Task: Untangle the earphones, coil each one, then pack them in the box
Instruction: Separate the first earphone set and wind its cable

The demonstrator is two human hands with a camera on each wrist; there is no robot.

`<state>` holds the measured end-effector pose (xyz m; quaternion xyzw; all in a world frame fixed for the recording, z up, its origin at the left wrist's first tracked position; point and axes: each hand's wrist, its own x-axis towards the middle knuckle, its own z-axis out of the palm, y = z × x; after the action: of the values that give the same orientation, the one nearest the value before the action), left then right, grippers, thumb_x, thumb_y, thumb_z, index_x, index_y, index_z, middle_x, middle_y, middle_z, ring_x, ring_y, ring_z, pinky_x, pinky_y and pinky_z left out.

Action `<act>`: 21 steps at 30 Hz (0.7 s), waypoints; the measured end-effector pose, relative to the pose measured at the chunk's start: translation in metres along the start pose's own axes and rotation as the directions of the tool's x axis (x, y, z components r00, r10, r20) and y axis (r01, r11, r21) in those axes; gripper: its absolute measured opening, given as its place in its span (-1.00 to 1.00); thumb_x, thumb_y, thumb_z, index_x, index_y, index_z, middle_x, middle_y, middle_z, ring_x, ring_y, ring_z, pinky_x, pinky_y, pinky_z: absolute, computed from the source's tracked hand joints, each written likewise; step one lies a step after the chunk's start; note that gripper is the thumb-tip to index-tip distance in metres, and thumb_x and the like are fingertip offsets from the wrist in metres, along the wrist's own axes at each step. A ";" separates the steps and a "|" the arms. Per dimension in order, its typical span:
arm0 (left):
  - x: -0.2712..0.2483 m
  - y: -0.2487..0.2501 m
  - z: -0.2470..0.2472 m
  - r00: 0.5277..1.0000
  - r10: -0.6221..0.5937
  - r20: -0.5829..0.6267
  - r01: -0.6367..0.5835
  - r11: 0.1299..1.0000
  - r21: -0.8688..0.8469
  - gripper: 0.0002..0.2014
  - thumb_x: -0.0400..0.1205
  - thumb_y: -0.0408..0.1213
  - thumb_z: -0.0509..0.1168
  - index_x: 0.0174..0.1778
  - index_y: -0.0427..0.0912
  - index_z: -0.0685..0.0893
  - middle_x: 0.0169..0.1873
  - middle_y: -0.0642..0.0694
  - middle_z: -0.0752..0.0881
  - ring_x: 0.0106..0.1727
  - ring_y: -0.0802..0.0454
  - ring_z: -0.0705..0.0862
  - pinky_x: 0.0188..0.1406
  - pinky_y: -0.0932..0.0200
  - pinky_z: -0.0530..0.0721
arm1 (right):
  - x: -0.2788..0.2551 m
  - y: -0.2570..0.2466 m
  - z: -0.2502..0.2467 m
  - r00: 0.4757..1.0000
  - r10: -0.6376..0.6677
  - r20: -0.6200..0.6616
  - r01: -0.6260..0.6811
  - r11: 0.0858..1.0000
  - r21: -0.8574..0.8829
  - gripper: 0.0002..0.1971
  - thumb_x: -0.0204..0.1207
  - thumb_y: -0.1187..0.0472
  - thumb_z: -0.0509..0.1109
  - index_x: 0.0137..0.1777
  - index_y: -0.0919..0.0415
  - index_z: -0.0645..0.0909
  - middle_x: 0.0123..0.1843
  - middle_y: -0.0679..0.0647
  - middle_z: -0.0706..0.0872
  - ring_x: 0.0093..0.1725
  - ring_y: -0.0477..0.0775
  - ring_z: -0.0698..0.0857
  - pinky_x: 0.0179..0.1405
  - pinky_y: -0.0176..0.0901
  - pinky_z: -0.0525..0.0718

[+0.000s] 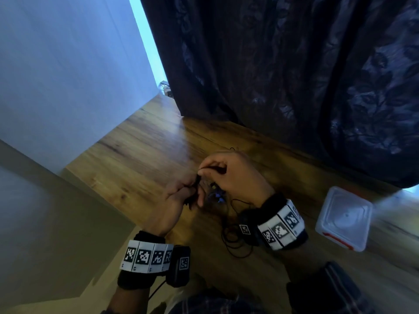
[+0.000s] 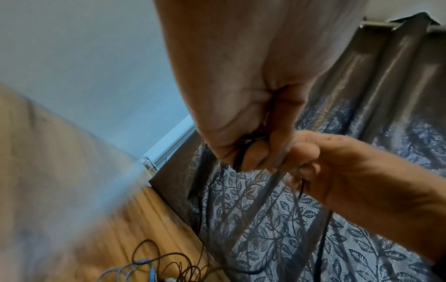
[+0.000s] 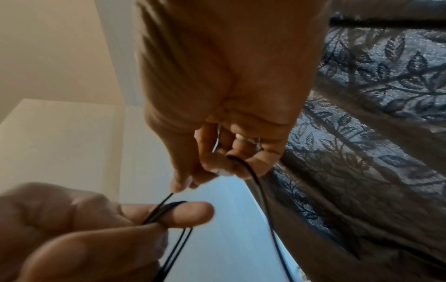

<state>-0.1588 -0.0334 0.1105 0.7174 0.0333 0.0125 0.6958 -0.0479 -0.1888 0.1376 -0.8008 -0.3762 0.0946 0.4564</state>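
A black earphone cable (image 3: 259, 192) runs between both hands above the wooden table (image 1: 140, 152). My left hand (image 1: 179, 198) holds several turns of that cable wound round its fingers (image 3: 169, 211). My right hand (image 1: 226, 173) pinches the cable's free run (image 1: 208, 167) just above the left hand. More black cable (image 1: 235, 243) lies looped on the table under my right wrist. A blue earphone (image 1: 215, 196) lies tangled between the hands, also seen as blue cable (image 2: 125, 267) in the left wrist view. The clear plastic box (image 1: 344, 218) with red clips sits at the right.
A dark leaf-patterned curtain (image 1: 294, 75) hangs along the table's far edge and over its right side. A pale wall (image 1: 68, 75) borders the table on the left. The table's left edge (image 1: 90, 200) drops off close to my left hand.
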 end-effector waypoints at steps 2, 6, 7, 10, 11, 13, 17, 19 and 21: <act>0.003 0.002 0.000 1.000 -0.010 -0.011 0.009 0.997 -0.075 -0.63 0.63 -0.32 0.08 0.04 -0.63 0.55 -0.40 -0.25 0.57 -0.40 -0.03 0.45 -0.32 0.08 0.39 | 0.008 0.012 0.003 0.995 0.042 -0.088 -0.035 0.996 0.079 -0.96 0.54 0.16 0.57 -0.06 0.09 0.82 -0.10 -0.13 0.79 -0.12 -0.24 0.72 -0.11 -0.40 0.65; 0.004 0.003 0.001 0.997 0.066 -0.045 -0.076 0.962 -0.262 -0.68 0.72 -0.37 0.08 0.26 -0.45 0.62 -0.34 -0.25 0.57 -0.44 0.05 0.45 -0.30 0.19 0.53 | 0.003 0.033 0.033 0.979 0.202 -0.004 -0.196 0.954 0.225 -0.84 0.70 0.21 0.35 0.11 0.00 0.76 -0.01 -0.04 0.82 -0.05 -0.11 0.78 -0.06 -0.08 0.76; 0.004 0.003 0.001 0.994 0.098 -0.052 -0.109 0.954 -0.280 -0.69 0.75 -0.42 0.06 0.29 -0.38 0.64 -0.30 -0.29 0.58 -0.42 0.05 0.52 -0.25 0.17 0.62 | -0.004 0.034 0.042 0.976 0.208 0.067 -0.218 0.952 0.215 -0.79 0.72 0.26 0.30 0.08 -0.04 0.72 -0.05 -0.05 0.79 -0.13 -0.20 0.76 -0.09 -0.09 0.74; 0.007 0.001 0.001 0.985 0.119 -0.123 -0.142 0.971 -0.195 -0.66 0.78 -0.52 0.03 0.40 -0.32 0.58 -0.18 -0.25 0.75 -0.28 -0.01 0.73 -0.26 0.04 0.78 | -0.032 0.025 0.064 0.946 0.157 0.284 -0.220 0.954 0.204 -0.81 0.76 0.31 0.23 0.10 0.05 0.65 -0.25 -0.11 0.69 -0.39 -0.35 0.65 -0.24 -0.31 0.61; 0.010 -0.004 0.000 0.976 0.130 -0.176 -0.146 0.986 -0.080 -0.64 0.76 -0.55 0.05 0.46 -0.33 0.51 -0.11 -0.18 0.80 -0.21 0.00 0.77 -0.18 0.10 0.78 | -0.040 0.020 0.068 0.929 0.123 0.349 -0.194 0.966 0.173 -0.83 0.76 0.29 0.24 0.18 0.14 0.65 -0.24 -0.13 0.68 -0.38 -0.35 0.66 -0.24 -0.37 0.60; 0.012 -0.012 -0.004 0.964 0.189 -0.188 -0.156 0.972 0.177 -0.59 0.76 -0.54 0.09 0.53 -0.19 0.47 -0.03 -0.09 0.82 -0.14 0.04 0.79 -0.06 0.18 0.74 | -0.051 0.012 0.064 0.888 0.069 0.454 -0.097 0.994 0.040 -0.81 0.75 0.22 0.29 0.25 0.21 0.68 -0.15 -0.15 0.72 -0.26 -0.33 0.69 -0.15 -0.35 0.67; 0.006 -0.022 -0.009 0.991 0.057 -0.124 -0.022 0.964 0.264 -0.63 0.80 -0.35 0.09 0.45 0.10 0.53 -0.23 0.09 0.75 -0.16 0.14 0.70 -0.08 0.22 0.62 | -0.046 -0.007 0.027 0.947 0.042 0.319 -0.035 0.999 -0.026 -0.86 0.72 0.15 0.34 0.10 0.12 0.73 -0.13 -0.28 0.65 -0.17 -0.16 0.69 -0.09 -0.10 0.71; 0.002 -0.013 -0.004 0.994 0.016 -0.104 0.001 0.987 0.160 -0.70 0.80 -0.36 0.06 0.31 -0.05 0.64 -0.34 0.02 0.67 -0.27 0.09 0.62 -0.21 0.25 0.56 | -0.034 -0.008 0.010 0.988 0.011 0.154 -0.003 0.999 -0.051 -0.88 0.69 0.11 0.38 0.07 0.01 0.76 -0.07 -0.21 0.72 -0.07 -0.22 0.69 0.00 -0.16 0.70; 0.001 -0.003 0.004 0.998 0.050 -0.041 -0.047 0.996 0.073 -0.73 0.77 -0.34 0.05 0.12 -0.25 0.68 -0.39 -0.13 0.60 -0.35 0.02 0.53 -0.32 0.21 0.49 | -0.019 -0.003 0.001 1.000 -0.015 -0.002 0.015 0.998 -0.060 -0.90 0.63 0.11 0.46 0.06 0.01 0.80 -0.03 -0.16 0.77 -0.02 -0.20 0.71 0.03 -0.18 0.71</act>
<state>-0.1573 -0.0368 0.1077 0.7420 0.0312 0.0437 0.6682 -0.0629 -0.2002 0.1354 -0.8112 -0.3844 0.0790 0.4334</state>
